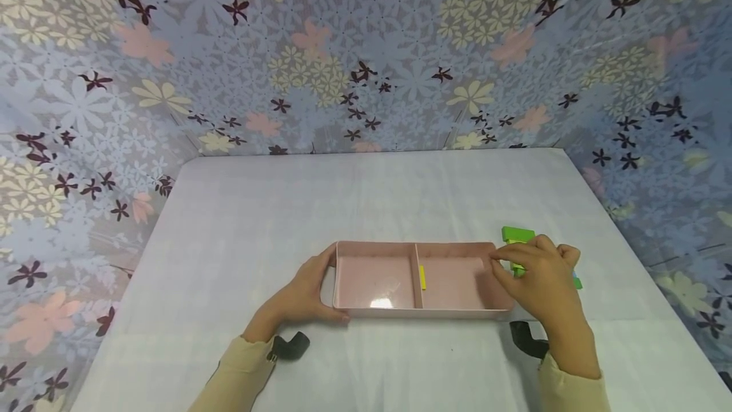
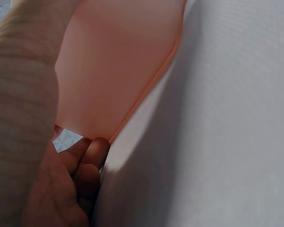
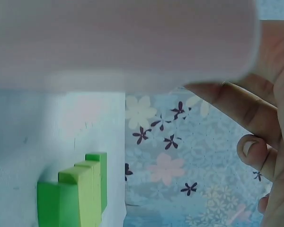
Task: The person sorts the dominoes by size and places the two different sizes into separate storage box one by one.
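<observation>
A shallow pink box (image 1: 374, 275) with two compartments lies lengthwise between both hands. My left hand (image 1: 300, 288) grips its left end, thumb along the front wall and fingers round the far side. In the left wrist view, curled fingers (image 2: 90, 170) meet the box's edge. At the right end, my right hand (image 1: 543, 281) pinches the rim between thumb and forefinger. A small yellow piece (image 1: 422, 277) is in the right compartment, against the divider (image 1: 418, 278). Whether the box rests fully on the table cannot be told.
Beyond the box's right end, partly behind my right hand, is a row of green and yellow-green blocks (image 1: 518, 234), also seen as blocks (image 3: 68, 201) in the right wrist view. A white cloth covers the table (image 1: 286, 202). Flowered fabric (image 1: 366, 49) surrounds its back and sides.
</observation>
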`<state>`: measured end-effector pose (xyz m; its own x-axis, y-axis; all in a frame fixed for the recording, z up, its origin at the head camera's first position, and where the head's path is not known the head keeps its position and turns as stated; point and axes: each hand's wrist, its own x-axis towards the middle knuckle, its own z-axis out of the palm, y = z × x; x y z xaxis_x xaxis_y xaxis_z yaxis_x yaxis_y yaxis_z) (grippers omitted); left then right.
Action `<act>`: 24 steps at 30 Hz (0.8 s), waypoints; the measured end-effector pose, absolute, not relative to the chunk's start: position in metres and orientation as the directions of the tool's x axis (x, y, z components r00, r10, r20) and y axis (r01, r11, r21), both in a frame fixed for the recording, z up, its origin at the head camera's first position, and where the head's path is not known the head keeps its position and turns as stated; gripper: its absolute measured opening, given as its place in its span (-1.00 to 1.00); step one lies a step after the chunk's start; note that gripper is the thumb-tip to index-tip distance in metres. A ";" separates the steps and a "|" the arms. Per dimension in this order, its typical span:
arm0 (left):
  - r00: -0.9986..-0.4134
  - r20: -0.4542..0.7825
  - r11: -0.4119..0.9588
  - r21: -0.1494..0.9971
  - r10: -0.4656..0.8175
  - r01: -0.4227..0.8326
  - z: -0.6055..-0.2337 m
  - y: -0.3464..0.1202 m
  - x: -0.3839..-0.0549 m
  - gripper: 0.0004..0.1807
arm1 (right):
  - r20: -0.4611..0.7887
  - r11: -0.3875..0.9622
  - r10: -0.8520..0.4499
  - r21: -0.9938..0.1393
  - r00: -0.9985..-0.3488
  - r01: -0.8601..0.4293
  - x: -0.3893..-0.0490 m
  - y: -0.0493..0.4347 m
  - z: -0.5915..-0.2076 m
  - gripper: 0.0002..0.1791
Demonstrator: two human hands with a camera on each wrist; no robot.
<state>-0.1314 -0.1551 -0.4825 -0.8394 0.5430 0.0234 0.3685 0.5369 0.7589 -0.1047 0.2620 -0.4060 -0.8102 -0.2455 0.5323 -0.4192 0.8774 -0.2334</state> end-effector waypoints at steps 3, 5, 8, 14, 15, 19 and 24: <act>-0.839 0.024 0.541 0.754 0.544 0.372 -0.482 -0.155 -0.132 0.49 | 0.535 0.884 -0.233 -0.230 -0.812 -0.406 -0.105 0.266 -0.405 -0.84; -0.837 0.024 0.542 0.752 0.547 0.376 -0.482 -0.155 -0.132 0.49 | 0.532 0.891 -0.224 -0.228 -0.817 -0.393 -0.104 0.268 -0.406 -0.83; -0.834 0.026 0.540 0.751 0.551 0.380 -0.482 -0.155 -0.132 0.49 | 0.526 0.900 -0.208 -0.227 -0.825 -0.372 -0.104 0.271 -0.406 -0.84; -0.835 0.028 0.530 0.762 0.549 0.373 -0.481 -0.155 -0.131 0.48 | 0.528 0.907 -0.189 -0.230 -0.828 -0.353 -0.102 0.276 -0.408 -0.84; -0.836 0.022 0.533 0.762 0.548 0.369 -0.481 -0.156 -0.131 0.48 | 0.527 0.907 -0.187 -0.233 -0.829 -0.352 -0.102 0.277 -0.408 -0.84; -0.841 0.000 0.544 0.763 0.541 0.349 -0.481 -0.156 -0.130 0.48 | 0.520 0.906 -0.183 -0.240 -0.834 -0.348 -0.102 0.280 -0.409 -0.83; -0.843 -0.006 0.546 0.764 0.539 0.344 -0.482 -0.155 -0.130 0.48 | 0.505 0.914 -0.168 -0.243 -0.847 -0.326 -0.101 0.285 -0.410 -0.80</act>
